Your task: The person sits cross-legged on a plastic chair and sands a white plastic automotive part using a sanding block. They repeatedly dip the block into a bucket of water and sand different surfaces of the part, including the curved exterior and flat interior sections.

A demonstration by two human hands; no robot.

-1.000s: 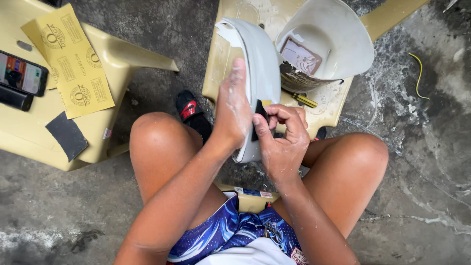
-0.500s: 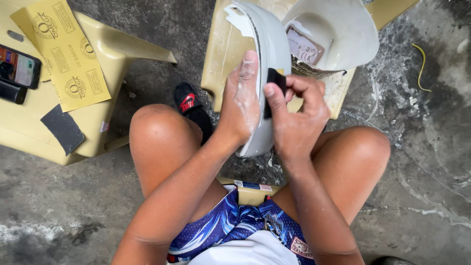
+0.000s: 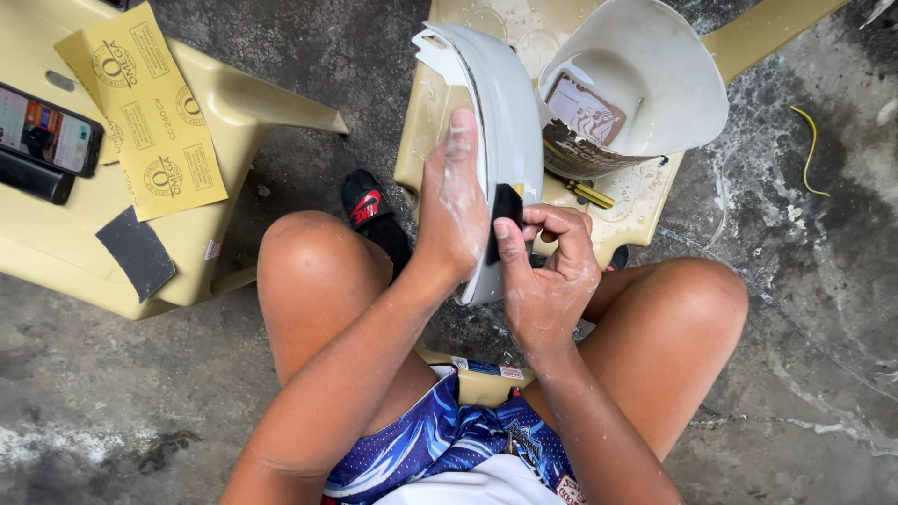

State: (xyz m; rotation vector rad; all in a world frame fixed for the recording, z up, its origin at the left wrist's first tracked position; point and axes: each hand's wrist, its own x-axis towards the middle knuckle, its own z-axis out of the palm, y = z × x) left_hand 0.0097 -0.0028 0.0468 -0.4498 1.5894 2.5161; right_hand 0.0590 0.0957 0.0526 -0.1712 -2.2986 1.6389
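- One curved white panel (image 3: pixel 510 112) stood on edge between the person's two knees, its upper end leaning over the stool in front.
- Left hand (image 3: pixel 454 210): lay flat and open-palmed against the panel's left face, fingers stretched upward, steadying it; the skin was coated with pale wet residue.
- Right hand (image 3: pixel 547 271): fingers curled and pinched on one small dark sanding piece (image 3: pixel 505 213), pressed against the panel's edge.
- Two yellow plastic stools were visible: one stool ahead (image 3: pixel 645 201) beyond the knees, and one stool at left (image 3: pixel 243 103).
- On the stool ahead sat one white bucket (image 3: pixel 655 84), tipped toward the camera, with a brownish sheet inside; one small yellow-handled tool (image 3: pixel 589 194) lay just beside its base.
- On the stool at left lay one yellow sandpaper sheet (image 3: pixel 154 112), back side up, one dark sandpaper scrap (image 3: pixel 136 251), one phone (image 3: pixel 47 129) with a lit screen, and one dark object (image 3: pixel 33 178) just beside the phone.
- One black and red sandal (image 3: pixel 365 206) lay on the wet concrete floor (image 3: pixel 804 309).
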